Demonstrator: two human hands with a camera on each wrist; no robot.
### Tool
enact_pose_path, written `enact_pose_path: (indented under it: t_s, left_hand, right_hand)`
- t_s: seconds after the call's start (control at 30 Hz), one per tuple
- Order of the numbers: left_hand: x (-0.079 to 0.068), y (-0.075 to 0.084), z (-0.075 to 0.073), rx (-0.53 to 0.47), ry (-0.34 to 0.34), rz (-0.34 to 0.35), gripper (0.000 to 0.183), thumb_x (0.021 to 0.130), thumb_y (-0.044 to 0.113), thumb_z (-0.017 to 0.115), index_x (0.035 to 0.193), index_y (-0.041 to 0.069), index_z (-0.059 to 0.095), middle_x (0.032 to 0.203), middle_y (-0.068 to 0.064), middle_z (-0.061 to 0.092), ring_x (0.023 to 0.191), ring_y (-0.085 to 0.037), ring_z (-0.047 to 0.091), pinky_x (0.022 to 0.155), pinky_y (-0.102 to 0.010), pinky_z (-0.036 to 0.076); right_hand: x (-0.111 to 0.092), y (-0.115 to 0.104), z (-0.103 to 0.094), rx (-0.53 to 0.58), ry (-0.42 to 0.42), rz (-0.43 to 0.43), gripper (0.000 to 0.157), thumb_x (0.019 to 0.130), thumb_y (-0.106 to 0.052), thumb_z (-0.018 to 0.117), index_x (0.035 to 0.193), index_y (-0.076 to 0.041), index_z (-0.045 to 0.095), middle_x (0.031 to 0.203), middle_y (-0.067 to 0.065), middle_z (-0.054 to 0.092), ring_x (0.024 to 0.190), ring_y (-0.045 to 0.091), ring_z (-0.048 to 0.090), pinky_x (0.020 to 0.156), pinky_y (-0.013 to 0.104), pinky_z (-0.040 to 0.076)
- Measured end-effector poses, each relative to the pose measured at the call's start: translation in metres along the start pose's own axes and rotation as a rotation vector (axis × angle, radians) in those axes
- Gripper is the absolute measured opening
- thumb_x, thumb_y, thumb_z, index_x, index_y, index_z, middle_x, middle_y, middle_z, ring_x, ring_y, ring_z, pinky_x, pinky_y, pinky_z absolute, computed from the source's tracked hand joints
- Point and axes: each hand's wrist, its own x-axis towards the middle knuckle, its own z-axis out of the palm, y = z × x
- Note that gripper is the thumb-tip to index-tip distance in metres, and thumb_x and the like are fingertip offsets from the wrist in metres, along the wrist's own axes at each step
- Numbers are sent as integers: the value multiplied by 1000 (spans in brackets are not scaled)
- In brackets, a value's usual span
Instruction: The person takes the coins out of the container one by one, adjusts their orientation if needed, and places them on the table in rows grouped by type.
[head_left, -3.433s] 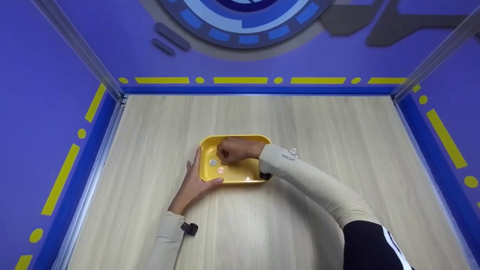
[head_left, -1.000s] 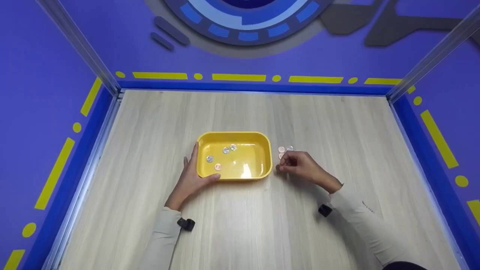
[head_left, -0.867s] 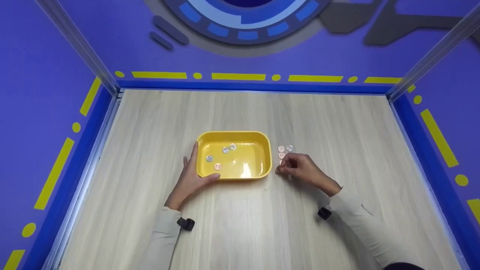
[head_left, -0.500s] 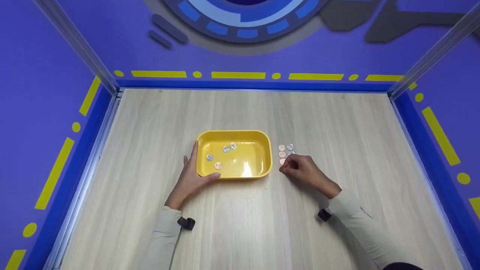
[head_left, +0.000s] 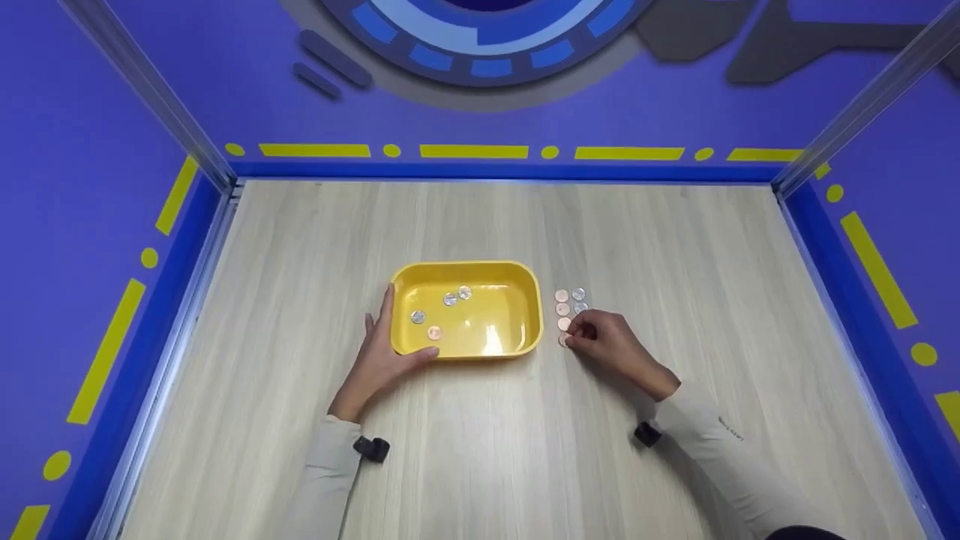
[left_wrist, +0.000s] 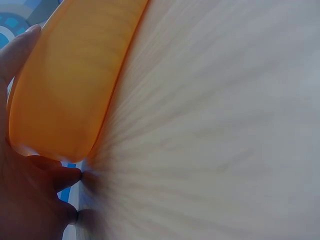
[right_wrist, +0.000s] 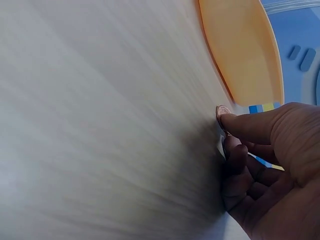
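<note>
My left hand [head_left: 382,356] holds the left end of a yellow plastic box [head_left: 517,352], thumb over its near rim and fingers along its side. In the left wrist view, two fingertips [left_wrist: 75,175] come down by the table. Inside the box lie three silver coins [head_left: 418,317] and a copper coin [head_left: 435,332]. Right of the box, my right hand [head_left: 619,345] pinches a copper coin [right_wrist: 221,113] low at the tabletop, thumb on its face and other fingers curled. That coin is at the near end of a column of copper coins [head_left: 562,308].
Beside the copper column are two silver coins [head_left: 578,293], the nearer partly behind my right hand. The pale wooden table [head_left: 465,465] is bounded by blue-purple panels [head_left: 480,127] with yellow marks at the back and sides.
My right hand has left the box and come to the coins on its right. A copper coin now lies flat at the column's near end. My left hand stays on the box.
</note>
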Motion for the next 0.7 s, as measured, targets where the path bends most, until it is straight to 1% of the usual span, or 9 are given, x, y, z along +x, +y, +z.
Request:
enact_pose_path:
  t_s: [0.23,0.4,0.47,0.57,0.7]
  left_hand:
    - [0,0,0,5,2,-4,141,81,46,97,178,11,2,181,-15,25,166,-41,24,137,-51,-12]
    - [2,0,0,11,-6,-8,140,82,48,96,178,12,1,181,-16,24,166,-43,23,137,-52,-12]
    - [1,0,0,13,-4,-16,140,82,49,96,178,12,1,181,-16,25,166,-45,22,137,-52,-12]
    - [1,0,0,5,-1,-6,140,82,47,96,178,11,2,180,-18,27,165,-45,24,137,-53,-12]
    - [1,-1,1,1,2,17,139,83,45,96,177,8,2,179,-19,29,164,-42,30,137,-55,-12]
  right_hand:
    - [-2,3,3,-20,40,-11,11,91,3,86,92,-5,77,84,1,71,76,11,59,66,20,50]
    - [0,0,-1,27,47,-9,9,94,1,84,93,-5,77,85,2,72,76,11,60,65,19,50]
    - [2,-4,-5,57,47,-15,7,96,1,82,94,-4,77,86,4,74,75,12,62,63,18,51]
    - [7,-13,-10,73,55,-30,5,97,1,80,96,-3,77,88,5,76,74,12,65,62,18,53]
    - [16,-27,-17,70,64,-61,3,98,-1,81,101,-2,79,92,5,77,77,14,66,68,20,55]
